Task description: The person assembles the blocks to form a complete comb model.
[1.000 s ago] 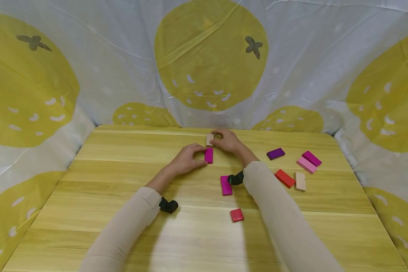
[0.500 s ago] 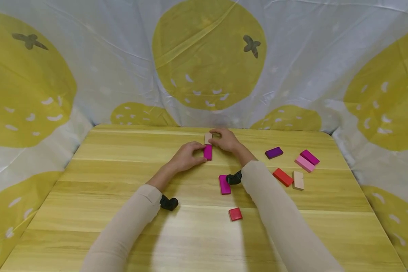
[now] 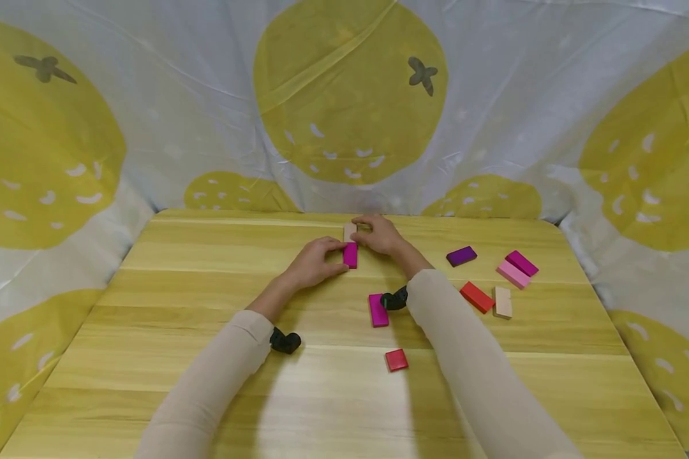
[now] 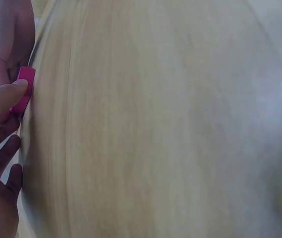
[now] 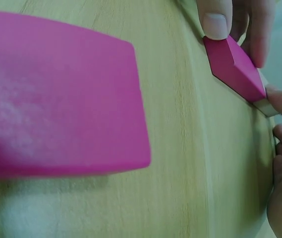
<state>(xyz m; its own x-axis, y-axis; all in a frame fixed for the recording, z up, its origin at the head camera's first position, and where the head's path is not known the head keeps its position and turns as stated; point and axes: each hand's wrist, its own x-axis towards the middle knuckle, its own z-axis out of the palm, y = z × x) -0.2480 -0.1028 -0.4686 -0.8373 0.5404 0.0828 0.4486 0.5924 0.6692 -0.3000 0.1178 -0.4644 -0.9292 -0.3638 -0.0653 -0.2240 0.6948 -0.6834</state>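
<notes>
The fingers of my left hand (image 3: 317, 262) are narrowed on a magenta block (image 3: 350, 255), thumb at its near end and a finger toward the far end. With my right hand (image 3: 381, 236) I hold a pale wooden block (image 3: 349, 232) from its right side, just beyond. The two blocks meet end to end, or very nearly, in the far middle of the surface (image 3: 207, 312).

The likeliest trouble, I judge, is a crooked join: if one hand pushes harder than the other, the line could kink or a gap open. My right thumb sits right by the seam, so lifting it carelessly could drag the pale block aside. That block is also near the far edge, and too strong a push away from me might send it toward the patterned cloth (image 3: 350, 95).

My right wrist camera (image 3: 394, 298) overlaps the nearer magenta block (image 3: 377, 311); I cannot tell whether they touch, but a low sweep of that wrist could knock it. Swinging right, my sleeve (image 3: 465, 344) could scatter the red block (image 3: 476, 298) and the other pale block (image 3: 502, 303) beside it.
</notes>
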